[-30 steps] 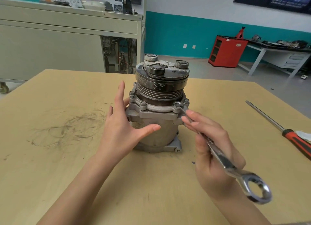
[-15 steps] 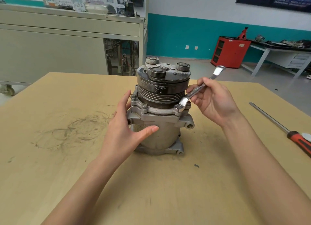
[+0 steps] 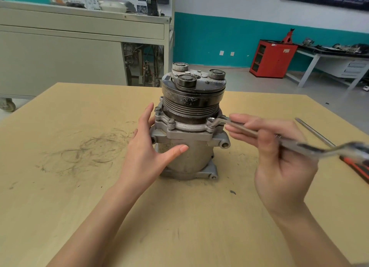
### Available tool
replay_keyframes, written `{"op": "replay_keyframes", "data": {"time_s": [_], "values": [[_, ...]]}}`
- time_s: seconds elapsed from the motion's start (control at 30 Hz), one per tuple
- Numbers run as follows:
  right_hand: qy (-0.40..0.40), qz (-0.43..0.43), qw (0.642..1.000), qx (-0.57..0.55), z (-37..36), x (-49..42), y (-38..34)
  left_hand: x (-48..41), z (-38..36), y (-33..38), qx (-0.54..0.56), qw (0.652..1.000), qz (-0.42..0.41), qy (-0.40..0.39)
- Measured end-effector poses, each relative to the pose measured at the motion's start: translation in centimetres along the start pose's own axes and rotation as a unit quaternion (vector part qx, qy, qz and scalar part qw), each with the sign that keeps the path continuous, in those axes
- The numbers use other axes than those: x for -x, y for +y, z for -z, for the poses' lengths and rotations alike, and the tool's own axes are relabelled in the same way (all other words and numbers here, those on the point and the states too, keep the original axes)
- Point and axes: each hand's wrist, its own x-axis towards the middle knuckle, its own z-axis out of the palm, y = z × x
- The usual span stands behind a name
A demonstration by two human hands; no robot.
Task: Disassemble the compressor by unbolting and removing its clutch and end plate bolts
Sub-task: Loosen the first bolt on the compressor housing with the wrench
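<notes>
compressor (image 3: 195, 155) stands upright on its end near the middle of the bench (image 3: 79, 197), clutch end up. body is a dull grey cast cylinder w/ mounting ears at the flange & at the base. up top sits the clutch (image 3: 199, 81): a dusty grey front plate w/ three round raised bosses. under it is a black pulley (image 3: 189, 109) w/ several belt grooves, scuffed & speckled w/ grime. below the pulley a flat silver end plate (image 3: 187, 127) is held down by hex bolts round its rim. the front-left bolt (image 3: 171, 121) shows plainly.

left hand (image 3: 147, 153) lies flat against the left side of the body, fingers straight & pointing up past the flange, thumb stretched across the front. it braces & grasps nothing. right hand (image 3: 279, 155) has its fingers curled round the shank of a wrench (image 3: 245, 128), palm toward the camera. the wrench head sits on the front-right bolt (image 3: 211, 120) of the end plate. its other end is blurred at the right.

a red-handled screwdriver (image 3: 315, 132) lies on the bench at the right edge, well apart from the compressor. dark scuff marks (image 3: 93, 153) show on the bench to the left. behind: grey cabinet (image 3: 60, 57) & red cabinet (image 3: 273, 58).
</notes>
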Motion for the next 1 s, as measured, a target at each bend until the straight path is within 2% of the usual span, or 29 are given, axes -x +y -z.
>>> {"op": "replay_keyframes", "data": {"time_s": [0.1, 0.27, 0.37, 0.43, 0.5, 0.6, 0.77, 0.87, 0.93, 1.0], "values": [[-0.035, 0.024, 0.998, 0.056, 0.0, 0.9, 0.5, 0.0, 0.0, 0.1, 0.002, 1.000, 0.000, 0.001], [-0.011, 0.034, 0.995, 0.090, -0.3, 2.2, 0.6, 0.0, 0.0, 0.1, 0.001, 1.000, 0.000, 0.002], [0.021, 0.000, 1.000, 0.018, -0.8, 2.6, 0.4, 0.1, 0.0, 0.0, 0.000, 1.000, 0.001, 0.001], [0.053, -0.057, 0.995, -0.065, -0.5, 2.1, 0.7, 0.1, 0.0, 0.0, 0.001, 1.000, 0.000, -0.002], [0.075, -0.152, 0.973, -0.158, 0.5, 0.7, 1.4, 0.1, 0.0, 0.0, 0.000, 1.000, -0.001, -0.002], [0.043, -0.258, 0.929, -0.261, 2.2, -2.4, 3.2, 0.0, 0.1, 0.1, -0.004, 1.000, 0.002, -0.003], [-0.007, -0.411, 0.856, -0.313, 1.7, -6.1, 6.4, 0.0, 0.1, 0.1, -0.003, 1.000, 0.007, -0.004], [0.016, -0.443, 0.831, -0.335, 1.3, -6.4, 6.9, 0.1, 0.1, 0.1, -0.006, 1.000, 0.007, -0.003], [0.065, -0.420, 0.837, -0.345, 1.7, -6.3, 6.2, 0.1, 0.1, 0.1, -0.005, 1.000, 0.005, -0.004], [0.111, -0.367, 0.872, -0.305, 2.2, -5.6, 4.9, 0.1, 0.1, 0.1, -0.004, 1.000, 0.004, -0.003]]}}
